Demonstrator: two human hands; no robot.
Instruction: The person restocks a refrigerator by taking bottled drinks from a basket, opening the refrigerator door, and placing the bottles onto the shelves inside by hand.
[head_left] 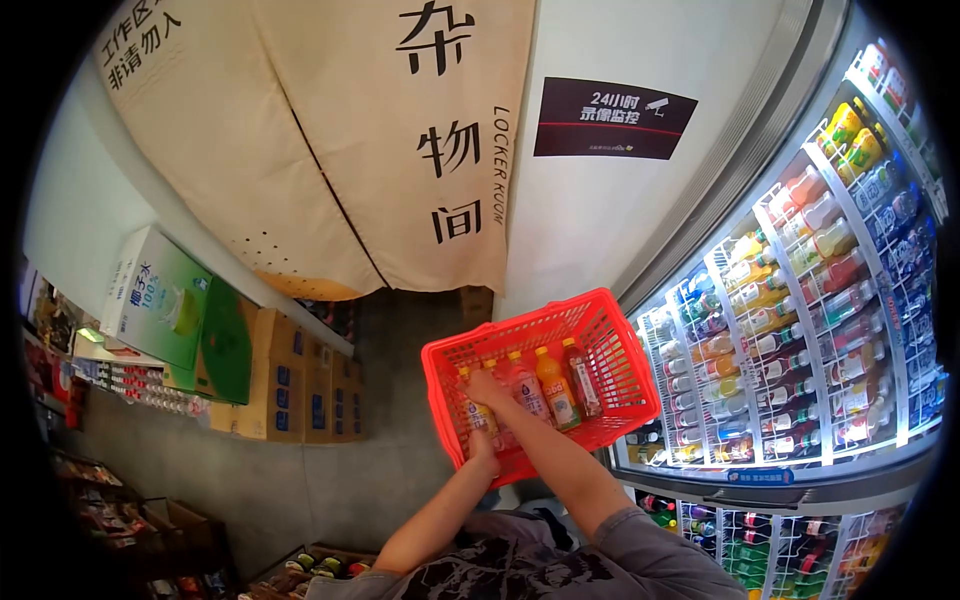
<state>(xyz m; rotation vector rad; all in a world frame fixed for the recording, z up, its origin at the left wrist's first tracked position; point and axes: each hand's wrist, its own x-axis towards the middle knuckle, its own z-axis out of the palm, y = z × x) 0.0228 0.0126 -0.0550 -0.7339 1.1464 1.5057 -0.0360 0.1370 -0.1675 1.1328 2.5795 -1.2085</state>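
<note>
A red plastic basket (640,375) is in front of me, with several drink bottles inside. At its left side, a bottle with a yellow label (478,416) is between my hands. My right hand (486,386) is closed near the top of that bottle. Lower down, my left hand (484,455) is against its bottom end, fingers partly hidden. Beside it lies a clear pinkish bottle (528,392), partly behind my right forearm. Farther right are an orange juice bottle (556,388) and a dark drink bottle (581,378) with a red-and-white label.
To the right, a lit drinks cooler (790,320) holds rows of bottles. Cardboard boxes (290,385) and a green-and-white carton (165,300) stand at left. A beige curtain (340,130) hangs ahead. Snack shelves (130,510) are at lower left, above grey floor (330,480).
</note>
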